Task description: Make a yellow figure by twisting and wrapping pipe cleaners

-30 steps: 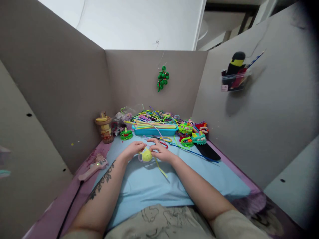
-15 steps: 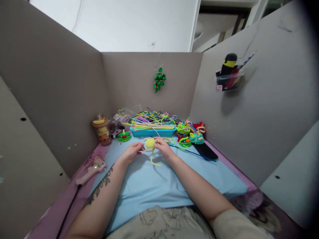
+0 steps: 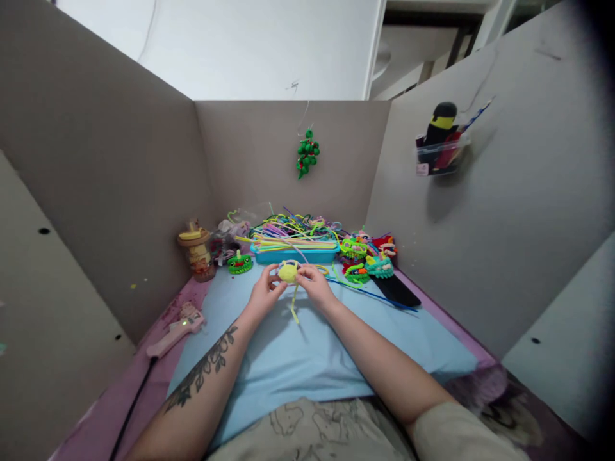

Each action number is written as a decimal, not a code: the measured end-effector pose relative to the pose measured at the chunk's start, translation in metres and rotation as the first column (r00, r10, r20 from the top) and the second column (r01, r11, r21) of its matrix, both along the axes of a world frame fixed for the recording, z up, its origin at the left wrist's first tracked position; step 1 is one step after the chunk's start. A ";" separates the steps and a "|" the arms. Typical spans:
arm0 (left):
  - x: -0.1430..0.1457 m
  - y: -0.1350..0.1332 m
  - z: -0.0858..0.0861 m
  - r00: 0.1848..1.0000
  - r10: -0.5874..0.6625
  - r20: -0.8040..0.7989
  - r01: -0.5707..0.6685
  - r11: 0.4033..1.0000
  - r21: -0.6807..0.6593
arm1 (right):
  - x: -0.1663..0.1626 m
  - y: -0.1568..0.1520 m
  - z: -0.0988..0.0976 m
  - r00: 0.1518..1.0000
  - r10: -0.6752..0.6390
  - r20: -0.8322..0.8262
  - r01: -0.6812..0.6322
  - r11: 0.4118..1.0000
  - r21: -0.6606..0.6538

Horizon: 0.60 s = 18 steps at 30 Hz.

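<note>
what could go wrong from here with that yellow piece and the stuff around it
The loose yellow strip hanging below the yellow piece might snag or bend as the left hand and right hand turn it.
The pink glue gun shows a green light, so it may be hot; the left forearm could brush it.
Stems heaped above the blue tray could spill if bumped.

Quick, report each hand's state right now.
Left hand: fingers closed, holding the left side of the yellow pipe-cleaner piece.
Right hand: fingers closed, holding its right side.
</note>
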<state>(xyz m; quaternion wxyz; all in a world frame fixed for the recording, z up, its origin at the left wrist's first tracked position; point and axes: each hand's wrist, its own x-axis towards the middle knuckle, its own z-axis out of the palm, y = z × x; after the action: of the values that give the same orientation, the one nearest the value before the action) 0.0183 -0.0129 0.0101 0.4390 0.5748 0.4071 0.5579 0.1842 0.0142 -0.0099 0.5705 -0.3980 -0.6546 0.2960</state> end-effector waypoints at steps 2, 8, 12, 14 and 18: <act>0.006 -0.005 0.002 0.998 -0.045 0.038 0.045 0.999 0.002 | -0.005 -0.003 -0.002 0.998 0.061 0.025 -0.061 0.998 -0.011; 0.002 -0.005 0.005 0.989 0.031 0.142 -0.011 0.990 -0.144 | -0.017 -0.010 -0.004 0.985 0.112 -0.132 -0.124 0.988 -0.093; -0.003 -0.001 0.004 0.970 0.065 0.233 0.000 0.964 -0.266 | -0.019 -0.014 -0.004 1.000 0.008 -0.008 -0.009 0.995 -0.098; -0.003 0.001 0.003 0.952 0.072 0.298 0.026 0.950 -0.312 | -0.018 -0.017 -0.003 0.994 -0.073 0.084 0.073 0.997 -0.005; -0.003 0.003 0.003 0.919 0.083 0.385 0.073 0.925 -0.374 | -0.017 -0.022 0.001 0.965 -0.164 0.203 0.130 0.977 0.169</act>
<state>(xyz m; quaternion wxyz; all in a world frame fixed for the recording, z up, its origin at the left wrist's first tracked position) 0.0151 -0.0103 0.0133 0.6133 0.3537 0.4124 0.5733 0.1675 -0.0074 -0.0093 0.5454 -0.4300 -0.7023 0.1561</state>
